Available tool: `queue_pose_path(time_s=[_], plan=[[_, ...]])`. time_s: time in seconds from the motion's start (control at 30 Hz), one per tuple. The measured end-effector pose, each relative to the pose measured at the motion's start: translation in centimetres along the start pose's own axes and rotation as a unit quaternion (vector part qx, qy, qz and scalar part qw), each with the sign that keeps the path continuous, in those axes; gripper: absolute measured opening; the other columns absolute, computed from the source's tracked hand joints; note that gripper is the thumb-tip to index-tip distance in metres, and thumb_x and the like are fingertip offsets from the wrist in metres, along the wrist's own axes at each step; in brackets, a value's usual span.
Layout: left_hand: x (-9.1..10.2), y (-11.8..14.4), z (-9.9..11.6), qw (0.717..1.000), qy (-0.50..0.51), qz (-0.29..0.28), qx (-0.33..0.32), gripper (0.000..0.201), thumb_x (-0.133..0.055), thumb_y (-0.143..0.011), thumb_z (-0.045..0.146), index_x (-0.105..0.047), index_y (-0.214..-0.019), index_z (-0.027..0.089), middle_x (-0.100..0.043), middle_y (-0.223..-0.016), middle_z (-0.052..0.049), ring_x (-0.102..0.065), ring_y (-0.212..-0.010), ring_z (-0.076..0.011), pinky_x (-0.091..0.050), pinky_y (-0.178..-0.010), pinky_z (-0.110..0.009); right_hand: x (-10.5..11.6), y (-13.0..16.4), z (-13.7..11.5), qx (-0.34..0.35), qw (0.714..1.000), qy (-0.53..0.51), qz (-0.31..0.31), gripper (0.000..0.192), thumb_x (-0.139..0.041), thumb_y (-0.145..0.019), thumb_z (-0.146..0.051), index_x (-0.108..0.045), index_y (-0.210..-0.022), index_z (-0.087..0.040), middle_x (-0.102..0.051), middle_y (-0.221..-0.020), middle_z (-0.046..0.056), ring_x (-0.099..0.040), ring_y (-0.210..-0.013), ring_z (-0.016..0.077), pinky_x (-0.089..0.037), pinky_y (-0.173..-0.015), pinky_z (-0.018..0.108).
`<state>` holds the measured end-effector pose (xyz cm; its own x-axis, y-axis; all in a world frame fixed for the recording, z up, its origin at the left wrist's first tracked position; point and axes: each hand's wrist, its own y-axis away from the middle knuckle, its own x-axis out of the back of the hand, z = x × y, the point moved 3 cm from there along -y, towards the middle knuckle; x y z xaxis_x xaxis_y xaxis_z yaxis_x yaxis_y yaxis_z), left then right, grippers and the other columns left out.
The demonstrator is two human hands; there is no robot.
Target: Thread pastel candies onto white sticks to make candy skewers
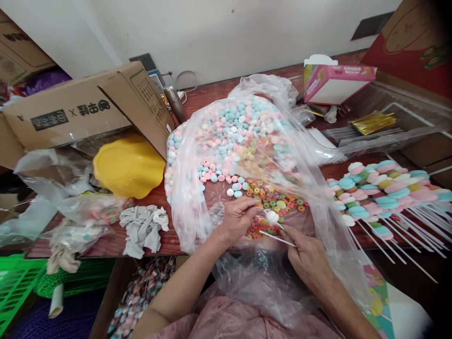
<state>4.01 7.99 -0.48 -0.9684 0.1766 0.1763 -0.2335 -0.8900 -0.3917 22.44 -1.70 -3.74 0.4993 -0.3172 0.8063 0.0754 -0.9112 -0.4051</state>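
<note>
Hands [271, 235] pinch white stick [278, 238] and marshmallow [272, 216] over cluttered wooden table [116, 242].

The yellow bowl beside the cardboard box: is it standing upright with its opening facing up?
No. The yellow bowl lies tipped over, its underside showing, against the cardboard box.

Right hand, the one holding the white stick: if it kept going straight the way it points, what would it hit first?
The right hand points its white stick up-left. First in line, probably the white candy by the left hand, then the ring candies; depth is unclear.
</note>
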Motion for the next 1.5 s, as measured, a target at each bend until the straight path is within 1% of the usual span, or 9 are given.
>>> queue_pose_path(time_s=[0.07, 0.17, 0.33, 0.57, 0.73, 0.83, 1.03, 1.23, 1.5], plan=[[-0.1, 0.1, 0.5, 0.993, -0.069, -0.011, -0.091, 0.013, -0.067, -0.09, 0.026, -0.078, -0.089, 0.018, -0.077, -0.081, -0.007, -0.071, -0.076, -0.0162, -0.06, -0.072, -0.028, 0.0, 0.0, 0.0, -0.001, 1.0, 0.002, 0.003, 0.043, -0.037, -0.086, -0.011, -0.075, -0.105, -0.016, -0.081, -0.088, 0.007, -0.076, -0.065, 0.0213, -0.059, -0.061, 0.03], [-0.4, 0.5, 0.6, 0.987, -0.1, -0.002, -0.125, 0.015, -0.065, -0.093, 0.025, -0.077, -0.091, 0.017, -0.078, -0.084, -0.008, -0.072, -0.077, -0.016, -0.06, -0.071, -0.027, -0.3, 0.0, 0.0, -0.016, 0.999, -0.026, 0.011, 0.042, -0.038, -0.086, -0.012, -0.075, -0.103, -0.017, -0.08, -0.082, 0.006, -0.075, -0.062, 0.0201, -0.057, -0.058, 0.028], [-1.0, 1.1, 0.5, 0.991, -0.081, 0.028, -0.101, 0.018, -0.064, -0.094, 0.029, -0.077, -0.094, 0.017, -0.077, -0.083, -0.008, -0.073, -0.077, -0.0165, -0.06, -0.072, -0.028, -1.1, -0.1, 0.1, -0.063, 0.994, -0.092, 0.01, 0.039, -0.042, -0.087, -0.018, -0.076, -0.106, -0.02, -0.079, -0.078, 0.004, -0.074, -0.064, 0.0196, -0.056, -0.06, 0.027], [-2.0, 2.0, 0.9, 0.994, -0.086, -0.062, -0.027, 0.029, -0.05, -0.097, 0.028, -0.077, -0.106, 0.02, -0.079, -0.099, -0.012, -0.074, -0.092, -0.023, -0.06, -0.085, -0.038, -1.7, -0.6, 0.3, -0.064, 0.99, -0.122, 0.017, 0.041, -0.044, -0.083, -0.018, -0.076, -0.107, -0.023, -0.076, -0.072, 0.003, -0.071, -0.058, 0.0208, -0.056, -0.057, 0.029], [-0.2, 1.2, 0.1, 0.998, -0.056, -0.035, 0.014, 0.026, -0.055, -0.096, 0.032, -0.077, -0.105, 0.021, -0.079, -0.093, -0.009, -0.073, -0.081, -0.0198, -0.058, -0.077, -0.033, -1.2, -1.4, 0.1, -0.062, 0.99, -0.127, 0.012, 0.039, -0.043, -0.085, -0.016, -0.077, -0.104, -0.023, -0.072, -0.062, 0.001, -0.068, -0.051, 0.0198, -0.056, -0.055, 0.029], [2.9, -0.9, -0.9, 0.984, -0.16, 0.051, 0.06, 0.023, -0.058, -0.094, 0.029, -0.075, -0.107, 0.021, -0.077, -0.093, -0.008, -0.068, -0.081, -0.0203, -0.055, -0.078, -0.035, -0.8, -1.6, -0.1, -0.058, 0.988, -0.145, 0.005, 0.036, -0.043, -0.089, -0.019, -0.076, -0.103, -0.021, -0.073, -0.064, 0.001, -0.068, -0.051, 0.0188, -0.055, -0.053, 0.028], [5.2, -3.5, -3.2, 0.906, -0.411, -0.052, 0.092, 0.014, -0.063, -0.086, 0.014, -0.07, -0.074, 0.016, -0.066, -0.099, -0.011, -0.06, -0.099, -0.0255, -0.046, -0.096, -0.043, -1.1, -1.0, 0.0, -0.053, 0.989, -0.137, 0.02, 0.036, -0.043, -0.089, -0.019, -0.076, -0.103, -0.021, -0.077, -0.073, 0.002, -0.071, -0.059, 0.0193, -0.056, -0.057, 0.028], [5.3, -3.5, -4.7, 0.967, -0.196, 0.046, 0.156, 0.011, -0.063, -0.086, 0.019, -0.073, -0.082, 0.017, -0.066, -0.078, -0.002, -0.06, -0.075, -0.0174, -0.047, -0.075, -0.03, -1.2, -0.6, -0.3, -0.024, 0.991, -0.122, 0.047, 0.034, -0.044, -0.09, -0.017, -0.075, -0.103, -0.022, -0.08, -0.084, 0.004, -0.075, -0.066, 0.0198, -0.059, -0.062, 0.029], [2.9, -2.8, -3.3, 0.924, -0.366, -0.08, 0.077, 0.014, -0.062, -0.089, 0.021, -0.076, -0.092, 0.019, -0.065, -0.095, -0.009, -0.058, -0.093, -0.0231, -0.046, -0.09, -0.038, -1.8, -0.2, 0.3, -0.038, 0.992, -0.117, 0.029, 0.031, -0.048, -0.095, -0.023, -0.076, -0.108, -0.022, -0.08, -0.092, 0.006, -0.076, -0.071, 0.0216, -0.062, -0.068, 0.033]])
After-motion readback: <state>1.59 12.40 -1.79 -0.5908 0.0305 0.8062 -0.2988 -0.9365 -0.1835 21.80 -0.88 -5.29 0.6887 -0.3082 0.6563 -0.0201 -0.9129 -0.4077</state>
